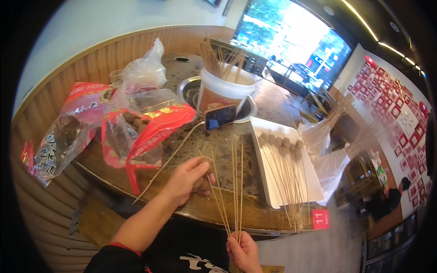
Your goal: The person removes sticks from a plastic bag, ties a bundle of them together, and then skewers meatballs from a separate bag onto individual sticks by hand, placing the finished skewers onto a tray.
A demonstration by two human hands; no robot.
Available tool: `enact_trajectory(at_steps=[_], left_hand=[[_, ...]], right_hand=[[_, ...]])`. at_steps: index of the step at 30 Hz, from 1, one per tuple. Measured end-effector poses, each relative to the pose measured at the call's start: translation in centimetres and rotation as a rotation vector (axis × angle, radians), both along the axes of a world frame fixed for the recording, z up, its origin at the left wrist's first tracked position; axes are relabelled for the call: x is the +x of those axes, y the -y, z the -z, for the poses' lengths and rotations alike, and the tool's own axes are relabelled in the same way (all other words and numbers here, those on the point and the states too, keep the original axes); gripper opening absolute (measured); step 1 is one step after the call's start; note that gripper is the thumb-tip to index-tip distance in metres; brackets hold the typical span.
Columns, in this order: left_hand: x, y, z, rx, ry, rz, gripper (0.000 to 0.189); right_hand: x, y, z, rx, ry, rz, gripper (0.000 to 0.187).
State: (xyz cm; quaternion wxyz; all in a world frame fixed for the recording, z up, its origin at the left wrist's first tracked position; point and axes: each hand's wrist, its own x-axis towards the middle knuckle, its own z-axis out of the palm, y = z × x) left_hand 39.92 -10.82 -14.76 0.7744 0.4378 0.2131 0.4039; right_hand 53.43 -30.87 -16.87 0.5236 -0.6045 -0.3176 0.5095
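My left hand [187,179] is closed around brown meatballs [202,184], partly hidden by its fingers. My right hand [243,252] grips several thin bamboo skewers [235,191] near their lower ends, fanned out and pointing away from me. Two of the skewers pass close beside the left fingers; whether they touch a meatball I cannot tell. To the right, a white tray [269,186] carries several skewers tipped with brown meatballs [286,142], their sticks hanging over its near edge. An opened red and clear plastic bag [160,117] with more meatballs lies beyond my left hand.
A white plastic bucket [225,89] of skewers stands over a round metal inset in the table [184,146]. Against it leans a phone [220,117] with a pale cable [167,163]. More bags [68,133] lie left; bagged skewers [329,163] stand right of the tray.
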Motion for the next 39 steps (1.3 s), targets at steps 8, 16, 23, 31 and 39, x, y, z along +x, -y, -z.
enact_trajectory(at_steps=[8,16,23,31,39], left_hand=[[0.3,-0.1,0.3,-0.028,-0.018,0.053,0.028],[-0.8,-0.7,0.3,-0.257,0.235,0.100,0.026],[-0.8,-0.9,0.6,-0.248,0.338,0.160,0.037],[-1.5,-1.2,0.7,-0.287,0.286,0.118,0.026],[-1.0,-1.6,1.1,-0.292,0.347,-0.047,0.009]], right_hand=[[0.9,0.0,-0.2,-0.062,-0.454,-0.097,0.011],[7.1,-0.9,-3.6,0.297,0.867,0.267,0.010],[17.2,-4.9,-6.2,0.231,1.478,0.514,0.012],[8.1,-2.9,-6.4,0.357,0.897,0.126,0.010],[2.9,0.3,-6.2,0.047,0.709,-0.125,0.014]])
